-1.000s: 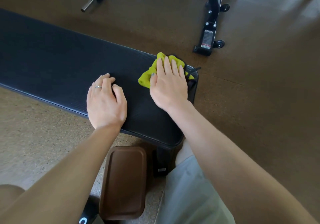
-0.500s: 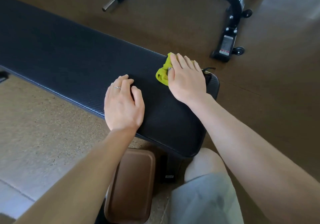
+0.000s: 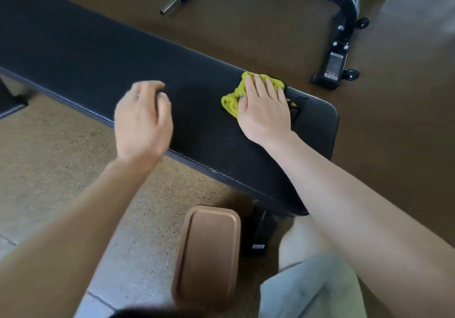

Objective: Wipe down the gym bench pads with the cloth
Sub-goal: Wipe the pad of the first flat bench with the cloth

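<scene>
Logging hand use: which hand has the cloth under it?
The right hand, fingers flat on the yellow cloth near the bench pad's end. The ringed left hand covers no cloth.

Left hand (image 3: 142,120) motion-blurred; cloth (image 3: 232,101) mostly hidden under right hand (image 3: 264,110); bench pad (image 3: 86,54) cut off left.

Speckled tan floor (image 3: 61,160) at left; darker brown matting (image 3: 384,145) beyond. Black wheeled equipment frame (image 3: 344,22) at upper right; brown padded seat (image 3: 209,256) below.
</scene>
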Demonstrator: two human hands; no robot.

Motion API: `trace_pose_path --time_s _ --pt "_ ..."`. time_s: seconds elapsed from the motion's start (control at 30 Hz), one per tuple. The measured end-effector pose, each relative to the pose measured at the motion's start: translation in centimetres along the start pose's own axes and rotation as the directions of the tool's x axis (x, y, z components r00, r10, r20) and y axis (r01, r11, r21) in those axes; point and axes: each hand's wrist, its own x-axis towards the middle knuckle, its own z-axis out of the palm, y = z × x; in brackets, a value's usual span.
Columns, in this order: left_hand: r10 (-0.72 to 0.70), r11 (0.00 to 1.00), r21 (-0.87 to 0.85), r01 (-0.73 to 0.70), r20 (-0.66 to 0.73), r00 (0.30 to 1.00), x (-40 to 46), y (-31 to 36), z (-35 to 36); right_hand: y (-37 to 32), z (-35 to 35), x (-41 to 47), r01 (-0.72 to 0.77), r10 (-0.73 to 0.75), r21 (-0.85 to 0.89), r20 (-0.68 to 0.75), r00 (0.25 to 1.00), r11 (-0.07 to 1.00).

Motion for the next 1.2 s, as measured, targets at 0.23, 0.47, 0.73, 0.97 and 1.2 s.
trace_pose_path --time_s 0.23,0.47,0.73,0.97,1.2 --pt "0.034 0.984 0.171 -0.057 0.133 0.991 5.6 -6.8 1.5 -9.3 1.9 -4.9 -0.017 0.017 0.007 -0.081 0.997 1.000" --pt "0.013 0.999 0.049 -0.017 0.071 0.997 5.1 -7.3 2.0 -12.4 3.0 -9.2 -0.095 0.095 0.004 -0.138 0.986 0.995" --pt "0.047 0.997 0.045 -0.055 0.154 0.987 5.1 -7.3 2.0 -9.7 3.3 -15.0 -0.585 0.550 0.017 -0.363 0.752 0.811" --pt "0.076 0.996 0.035 -0.083 0.171 0.982 5.5 -8.3 2.1 -19.7 6.2 -9.2 -0.407 0.395 0.063 -0.413 0.821 0.911" --pt "0.077 0.997 0.004 -0.079 0.185 0.980 5.4 -8.4 1.9 -10.3 5.0 -15.6 -0.393 0.308 -0.076 -0.494 0.813 0.916"
